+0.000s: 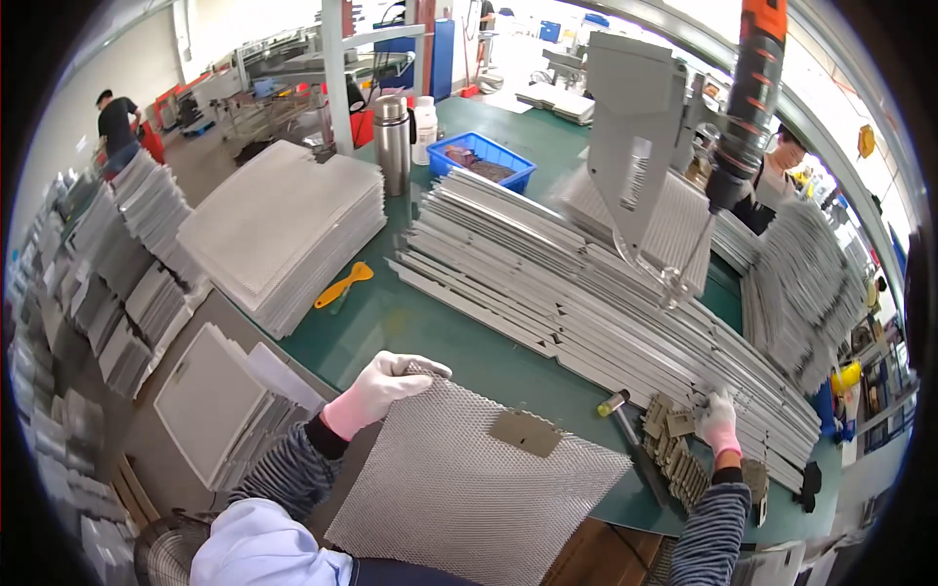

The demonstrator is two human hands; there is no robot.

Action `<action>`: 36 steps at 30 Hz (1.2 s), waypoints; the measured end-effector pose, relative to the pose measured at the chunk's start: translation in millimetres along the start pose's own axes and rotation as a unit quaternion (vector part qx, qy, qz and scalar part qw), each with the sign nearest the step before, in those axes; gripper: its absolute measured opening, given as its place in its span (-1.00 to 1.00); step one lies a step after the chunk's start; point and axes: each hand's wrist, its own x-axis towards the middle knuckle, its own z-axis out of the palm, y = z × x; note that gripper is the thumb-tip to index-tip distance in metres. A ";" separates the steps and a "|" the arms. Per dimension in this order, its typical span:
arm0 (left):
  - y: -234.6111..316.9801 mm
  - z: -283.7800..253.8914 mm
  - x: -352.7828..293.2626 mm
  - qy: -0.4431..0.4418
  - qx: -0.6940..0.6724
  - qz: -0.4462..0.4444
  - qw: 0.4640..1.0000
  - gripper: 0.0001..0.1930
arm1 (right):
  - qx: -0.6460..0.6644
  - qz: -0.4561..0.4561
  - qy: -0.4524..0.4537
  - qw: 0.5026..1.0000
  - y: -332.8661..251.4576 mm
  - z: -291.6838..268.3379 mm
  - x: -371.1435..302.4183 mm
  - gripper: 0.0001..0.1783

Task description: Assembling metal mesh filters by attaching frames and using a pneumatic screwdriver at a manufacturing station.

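Note:
My left hand (389,386), in a white glove with a pink cuff, is closed on the top left corner of a grey metal mesh sheet (469,479). The sheet is tilted in front of my body. A small tan metal plate (528,433) lies against its upper edge. Farther right, my gloved right hand (718,422) rests at the near side of several long metal strips (586,303), fingers bent together; what they grip is hidden. Beside that hand is a heap of tan metal brackets (674,454). A hammer (625,422) lies left of the heap.
A tall stack of mesh panels (283,215) stands at left on the green table (376,322), near a yellow scraper (344,284). Behind are a steel flask (393,146), a white bottle (425,127) and a blue bin (484,161). A power screwdriver (747,107) hangs over the strips.

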 end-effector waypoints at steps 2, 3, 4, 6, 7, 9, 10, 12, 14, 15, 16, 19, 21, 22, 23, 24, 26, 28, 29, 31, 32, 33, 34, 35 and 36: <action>-0.9 -6.0 -8.0 0.012 -0.011 0.002 1.000 -0.78 | 0.098 0.058 0.022 0.993 2.8 5.1 0.2 -0.51; -2.3 -7.2 -9.8 0.014 -0.021 0.001 1.000 -0.78 | 0.114 0.073 -0.010 0.991 2.0 8.8 3.5 -0.51; -3.3 -7.3 -10.1 0.010 -0.023 0.000 1.000 -0.78 | 0.111 0.077 -0.010 0.991 -2.3 9.8 6.6 -0.51; -1.2 -5.0 -11.9 0.018 -0.025 0.000 1.000 -0.78 | 0.021 0.060 -0.028 0.998 -5.1 7.8 11.4 -0.46; -3.7 -0.3 -7.1 0.012 -0.021 -0.002 1.000 -0.78 | 0.009 0.064 -0.033 0.997 10.3 6.1 8.3 -0.44; -4.6 11.0 1.5 0.004 0.007 -0.006 1.000 -0.77 | 0.027 0.086 -0.058 0.994 33.6 2.1 -3.7 -0.46; -2.7 11.4 1.8 0.024 0.051 -0.011 0.998 -0.76 | 0.005 0.054 -0.023 0.998 13.6 -2.7 -6.0 -0.51; 1.5 8.3 -4.0 0.046 0.066 0.006 0.997 -0.74 | 0.044 0.084 -0.016 0.995 -16.0 -16.1 -11.5 -0.66; 1.8 4.9 -4.5 0.052 0.031 0.018 0.998 -0.74 | -0.084 0.055 -0.139 0.985 -11.8 -29.0 -28.1 -0.68; 1.1 4.2 -5.9 0.059 0.001 0.013 0.998 -0.75 | -0.100 0.051 -0.163 0.980 -14.4 -28.2 -36.2 -0.68; -0.4 2.4 -8.1 0.073 -0.025 0.006 0.997 -0.75 | -0.122 0.035 -0.145 0.981 -27.8 -31.5 -35.6 -0.72; -14.8 5.7 -0.3 0.065 -0.034 0.020 0.997 -0.76 | -0.140 0.015 -0.105 0.984 -21.0 -23.5 -34.7 -0.75; -19.3 13.8 3.9 0.043 -0.037 0.018 0.998 -0.76 | -0.168 0.004 -0.091 0.981 -7.3 -25.2 -40.8 -0.81; -20.5 16.5 4.5 0.034 -0.039 0.021 0.998 -0.76 | -0.193 -0.022 -0.074 0.978 -3.4 -25.1 -44.0 -0.86; -21.8 16.0 4.1 0.034 -0.036 0.021 0.999 -0.76 | -0.202 -0.048 -0.048 0.977 4.0 -19.4 -48.6 -0.86; -21.7 12.7 3.3 0.040 -0.028 0.021 0.999 -0.77 | -0.197 -0.053 -0.041 0.978 4.1 -17.0 -48.5 -0.86; -16.0 12.5 -0.4 0.053 -0.018 0.023 0.998 -0.78 | -0.179 -0.060 0.025 0.982 3.5 -12.0 -53.8 -0.86; -8.5 25.7 1.5 0.044 -0.043 0.011 0.998 -0.79 | -0.190 -0.083 0.056 0.977 14.5 -7.5 -60.3 -0.85; -7.9 22.0 0.7 0.048 -0.037 0.006 0.998 -0.80 | -0.185 -0.093 0.050 0.977 11.9 -9.1 -57.8 -0.85; -7.4 17.9 0.4 0.057 -0.022 0.004 0.998 -0.80 | -0.158 -0.087 0.008 0.984 8.3 -14.5 -51.7 -0.82; -7.8 19.7 1.3 0.052 -0.014 -0.005 0.999 -0.80 | -0.158 -0.094 0.009 0.983 11.2 -15.0 -51.9 -0.82; -6.8 25.0 2.2 0.051 -0.030 -0.005 0.998 -0.79 | -0.125 -0.066 0.002 0.990 14.3 -15.6 -51.8 -0.82; -7.1 27.6 2.3 0.056 -0.032 -0.003 0.998 -0.79 | -0.094 -0.038 -0.005 0.995 18.9 -17.3 -50.1 -0.82; -8.5 30.9 4.2 0.050 -0.040 -0.012 0.998 -0.79 | -0.079 -0.053 0.037 0.995 26.8 -24.9 -48.5 -0.77; -7.8 31.1 4.2 0.047 -0.045 -0.020 0.998 -0.79 | -0.058 -0.039 0.102 0.992 31.5 -29.0 -42.4 -0.80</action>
